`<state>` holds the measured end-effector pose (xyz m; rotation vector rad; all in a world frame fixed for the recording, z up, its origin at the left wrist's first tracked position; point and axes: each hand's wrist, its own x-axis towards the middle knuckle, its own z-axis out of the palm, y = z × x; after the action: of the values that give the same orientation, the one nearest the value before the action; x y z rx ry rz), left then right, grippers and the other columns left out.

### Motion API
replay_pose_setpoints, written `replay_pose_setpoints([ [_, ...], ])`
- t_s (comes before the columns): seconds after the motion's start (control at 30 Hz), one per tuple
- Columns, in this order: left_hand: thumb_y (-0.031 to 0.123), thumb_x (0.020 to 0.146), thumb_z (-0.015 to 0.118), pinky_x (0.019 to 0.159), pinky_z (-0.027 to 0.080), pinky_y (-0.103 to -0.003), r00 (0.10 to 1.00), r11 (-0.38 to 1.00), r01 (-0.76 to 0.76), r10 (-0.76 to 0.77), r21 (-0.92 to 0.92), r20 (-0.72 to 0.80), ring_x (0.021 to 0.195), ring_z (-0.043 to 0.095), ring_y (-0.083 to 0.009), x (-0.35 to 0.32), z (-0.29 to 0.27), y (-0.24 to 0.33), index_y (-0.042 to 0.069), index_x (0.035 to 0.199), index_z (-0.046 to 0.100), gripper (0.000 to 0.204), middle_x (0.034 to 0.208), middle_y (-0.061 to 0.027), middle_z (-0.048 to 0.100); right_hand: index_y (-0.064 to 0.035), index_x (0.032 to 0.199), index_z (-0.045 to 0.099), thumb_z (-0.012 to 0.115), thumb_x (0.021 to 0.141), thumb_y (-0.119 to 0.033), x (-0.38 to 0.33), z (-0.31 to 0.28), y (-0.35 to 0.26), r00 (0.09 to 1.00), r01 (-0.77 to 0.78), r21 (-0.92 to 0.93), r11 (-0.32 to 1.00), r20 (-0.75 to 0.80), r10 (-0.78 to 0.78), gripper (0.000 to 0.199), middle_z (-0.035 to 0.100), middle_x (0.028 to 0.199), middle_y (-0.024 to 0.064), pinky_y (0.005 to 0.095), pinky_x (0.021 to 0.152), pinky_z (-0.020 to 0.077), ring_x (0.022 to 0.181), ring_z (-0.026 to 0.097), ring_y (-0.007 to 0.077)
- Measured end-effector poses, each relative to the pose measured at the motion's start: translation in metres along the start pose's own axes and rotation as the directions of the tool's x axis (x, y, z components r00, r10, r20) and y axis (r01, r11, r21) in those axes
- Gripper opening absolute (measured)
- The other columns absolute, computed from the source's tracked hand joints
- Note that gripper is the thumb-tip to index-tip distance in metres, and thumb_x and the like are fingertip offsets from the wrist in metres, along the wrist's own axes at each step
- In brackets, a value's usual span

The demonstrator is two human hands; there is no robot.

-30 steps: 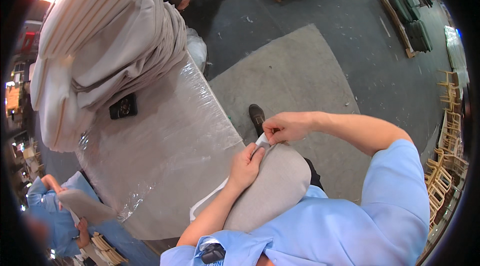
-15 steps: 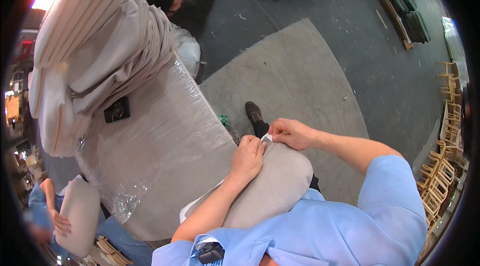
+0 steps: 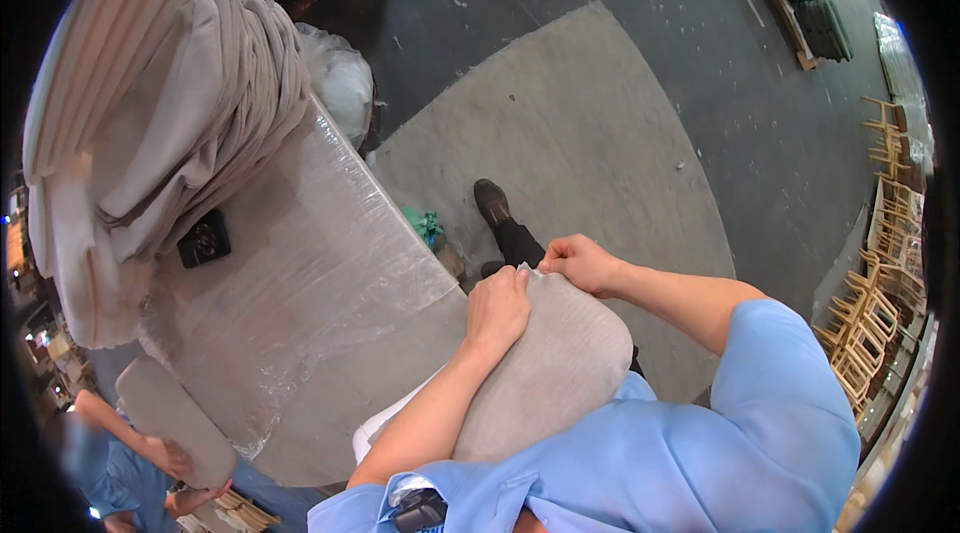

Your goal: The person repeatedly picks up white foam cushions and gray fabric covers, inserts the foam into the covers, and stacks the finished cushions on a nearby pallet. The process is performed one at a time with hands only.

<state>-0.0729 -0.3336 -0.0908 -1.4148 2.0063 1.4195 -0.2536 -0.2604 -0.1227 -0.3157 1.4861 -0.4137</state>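
Observation:
A cushion in a light grey fabric cover (image 3: 555, 363) leans against my body at the table's near right corner. White padding (image 3: 385, 423) shows along its left side, under my forearm. My left hand (image 3: 498, 308) is closed on the cover's top edge, with the thumb near the corner. Just to its right, my right hand (image 3: 580, 265) pinches the same edge between thumb and fingers. The two hands are close together, and a small bit of fabric stands up between them. Any opening under the fingers is hidden.
A plastic-wrapped table (image 3: 330, 303) stands at left, bearing stacked white foam (image 3: 110, 63), draped grey covers (image 3: 200, 113) and a small black box (image 3: 204, 239). A co-worker (image 3: 130, 463) holds another cushion (image 3: 175, 418). Wooden chair frames (image 3: 865, 323) line the right side; green cushions (image 3: 825, 28) lie on a pallet.
The white patch at the cushion's top corner is now mostly covered by grey fabric between my fingers. The co-worker's cushion has tilted. My view has shifted slightly.

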Motion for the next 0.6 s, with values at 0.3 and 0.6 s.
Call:
replay_pose_setpoints([
  [0.3, 0.028, 0.107, 0.054, 0.094, 0.054, -0.056, 0.999, 0.995, -0.004, 0.001, 0.104, 0.034, 0.102, 0.070, -0.0481, 0.015, 0.002, -0.007, -0.006, 0.101, 0.075, 0.040, 0.105, -0.0306, 0.071, -0.0073, 0.085, 0.067, 0.072, 0.100, -0.012, 0.029, 0.000, 0.017, 0.944, -0.299, 0.412, 0.861, 0.257, 0.205, 0.016, 0.068, 0.080, 0.0032, 0.0351, 0.063, 0.0531, 0.070, 0.063, 0.0154],
  [0.6, 0.023, 0.106, 0.057, 0.096, 0.054, -0.053, 0.972, 0.974, -0.059, 0.007, 0.217, 0.233, 0.108, 0.069, -0.0444, 0.029, 0.006, -0.020, -0.006, 0.108, 0.075, 0.034, 0.116, -0.0264, 0.068, -0.0058, 0.101, 0.072, 0.063, 0.106, -0.019, 0.042, 0.015, 0.046, 0.807, -0.556, 0.516, 0.652, 0.524, 0.274, 0.017, 0.075, 0.096, 0.0065, 0.0385, 0.075, 0.0621, 0.083, 0.072, 0.0173],
])
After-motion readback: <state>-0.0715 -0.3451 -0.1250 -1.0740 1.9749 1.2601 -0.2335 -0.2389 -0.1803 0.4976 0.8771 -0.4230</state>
